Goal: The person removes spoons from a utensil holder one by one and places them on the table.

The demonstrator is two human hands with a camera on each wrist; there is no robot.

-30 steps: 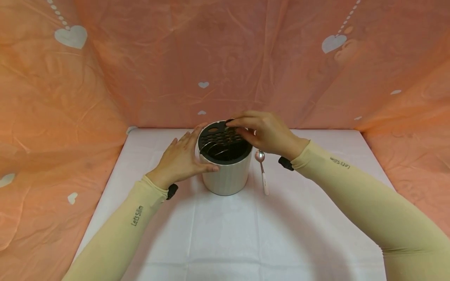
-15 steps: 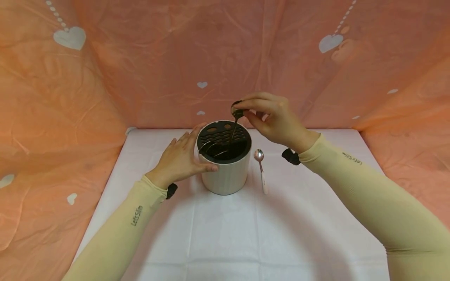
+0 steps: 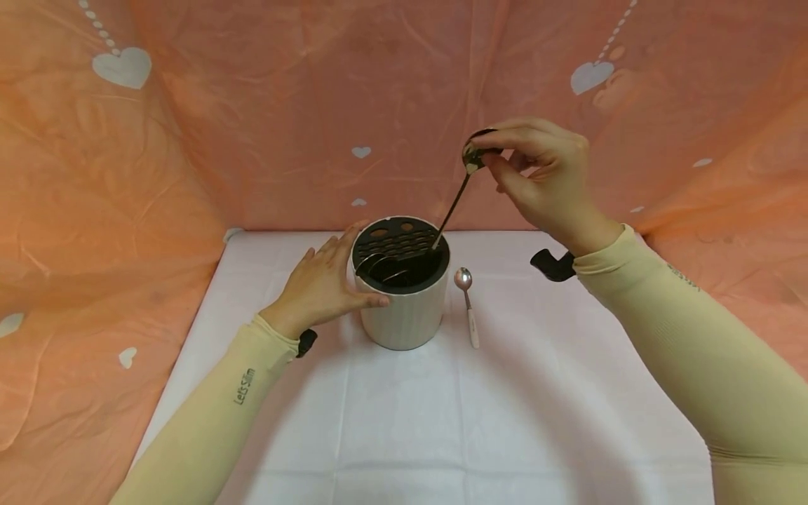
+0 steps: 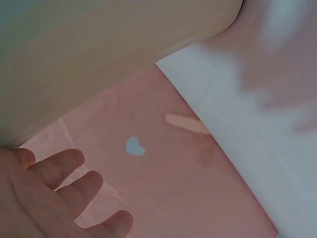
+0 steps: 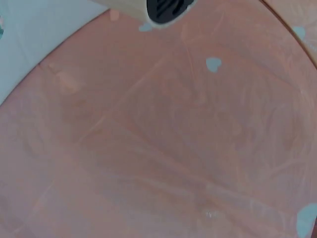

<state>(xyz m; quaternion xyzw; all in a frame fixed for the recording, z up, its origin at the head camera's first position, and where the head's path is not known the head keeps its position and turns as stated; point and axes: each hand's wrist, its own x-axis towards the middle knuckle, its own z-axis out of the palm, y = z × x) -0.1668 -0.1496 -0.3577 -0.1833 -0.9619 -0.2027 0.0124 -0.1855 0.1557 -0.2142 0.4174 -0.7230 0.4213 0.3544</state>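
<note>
My right hand [image 3: 546, 165] is raised above and to the right of a white utensil holder [image 3: 404, 322]. It pinches a dark, shiny spoon [image 3: 456, 203] by the bowl, and the thin handle slants down to the left. The handle's lower end overlaps the holder's black slotted top [image 3: 398, 242]. My left hand [image 3: 322, 284] rests against the holder's left side, thumb at the front rim. In the left wrist view, the other fingers [image 4: 81, 193] are spread loosely beside the wall. Thin metal loops [image 3: 379, 266] show in the holder's dark opening.
A spoon with a white handle [image 3: 471, 322] lies on the white tablecloth [image 3: 391, 421] just right of the holder. Pink sheeting with white hearts [image 3: 404, 105] hangs behind and on both sides of the table.
My right hand has moved up and to the right, drawing the dark spoon out of the holder by its bowl. My left hand has stayed at the holder's side.
</note>
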